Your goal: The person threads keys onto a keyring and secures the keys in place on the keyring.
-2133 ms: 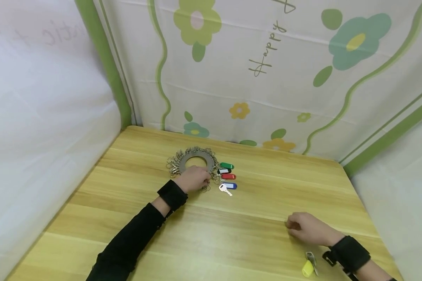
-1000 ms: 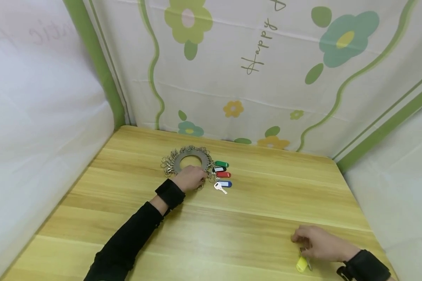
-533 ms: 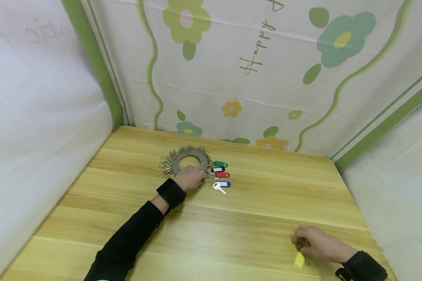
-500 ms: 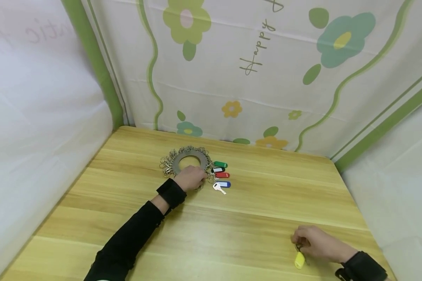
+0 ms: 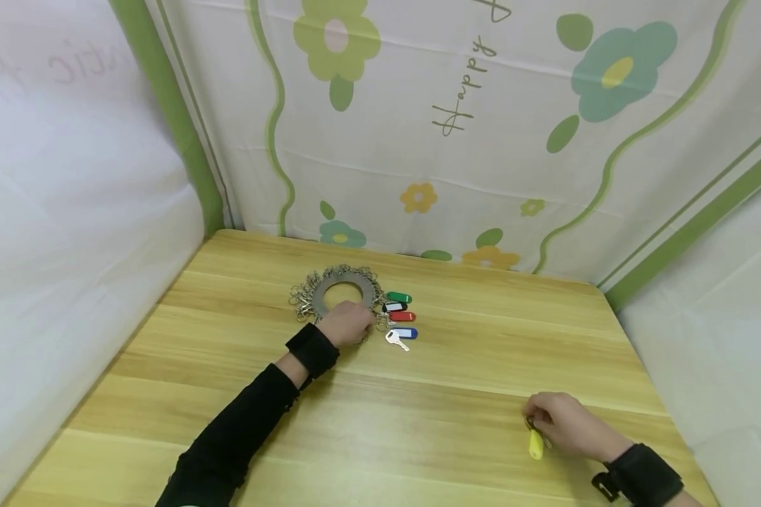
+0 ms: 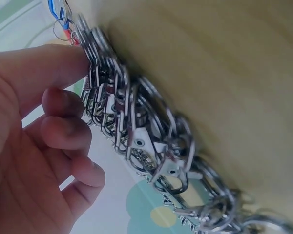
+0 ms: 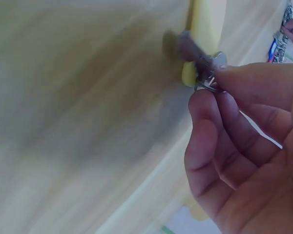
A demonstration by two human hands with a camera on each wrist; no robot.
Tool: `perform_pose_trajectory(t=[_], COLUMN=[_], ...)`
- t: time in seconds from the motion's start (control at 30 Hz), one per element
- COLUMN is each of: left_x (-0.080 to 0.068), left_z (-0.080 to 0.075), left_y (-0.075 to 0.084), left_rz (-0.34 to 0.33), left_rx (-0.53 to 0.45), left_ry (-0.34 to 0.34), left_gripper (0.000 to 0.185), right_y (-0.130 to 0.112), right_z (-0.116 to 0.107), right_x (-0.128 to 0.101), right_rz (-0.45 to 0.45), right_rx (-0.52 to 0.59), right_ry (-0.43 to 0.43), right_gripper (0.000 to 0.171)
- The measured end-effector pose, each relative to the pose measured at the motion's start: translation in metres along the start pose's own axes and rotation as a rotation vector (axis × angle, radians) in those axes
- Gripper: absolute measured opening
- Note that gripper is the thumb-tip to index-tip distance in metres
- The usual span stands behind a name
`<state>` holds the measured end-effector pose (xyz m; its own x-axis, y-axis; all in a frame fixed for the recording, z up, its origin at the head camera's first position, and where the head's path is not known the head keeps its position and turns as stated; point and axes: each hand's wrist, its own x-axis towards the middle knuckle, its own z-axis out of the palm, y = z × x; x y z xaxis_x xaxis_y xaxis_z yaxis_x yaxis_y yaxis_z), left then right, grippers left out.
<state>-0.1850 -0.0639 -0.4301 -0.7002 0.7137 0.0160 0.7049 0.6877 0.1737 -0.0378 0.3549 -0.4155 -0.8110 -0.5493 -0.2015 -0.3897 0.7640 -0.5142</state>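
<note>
In the head view a grey ring lies toward the back of the table, hung all round with metal swivel clasps. My left hand grips its near right side, thumb and curled fingers at the clasps; the fingertips are partly hidden. Beside it lie a green tag, a black tag, a red tag and a blue tag with a silver key. At the right, my right hand pinches a split ring carrying a yellow key tag and a key.
Everything rests on or hangs over a wood-grain table. A white flower-print cloth stands along its back edge. White cloth walls rise on both sides.
My right hand has come down to the yellow-tagged key, taken its ring between thumb and fingers, and carried it slightly forward off its place. My left hand has stayed at the grey ring.
</note>
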Motion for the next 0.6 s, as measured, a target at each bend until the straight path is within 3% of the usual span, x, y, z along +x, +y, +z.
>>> perform_pose_trajectory(t=[0.4, 0.6], left_x=[0.001, 0.001], left_z=[0.002, 0.002], left_y=[-0.002, -0.002], left_rz=[-0.029, -0.061], left_rx=[0.006, -0.067], left_ry=[-0.001, -0.002], left_gripper=[0.011, 0.014], right_y=[-0.012, -0.020], right_z=[0.000, 0.003], right_x=[0.027, 0.038], right_rz=[-0.027, 0.002], right_rx=[-0.160, -0.220], right_ry=[0.115, 0.193], right_gripper=[0.018, 0.015])
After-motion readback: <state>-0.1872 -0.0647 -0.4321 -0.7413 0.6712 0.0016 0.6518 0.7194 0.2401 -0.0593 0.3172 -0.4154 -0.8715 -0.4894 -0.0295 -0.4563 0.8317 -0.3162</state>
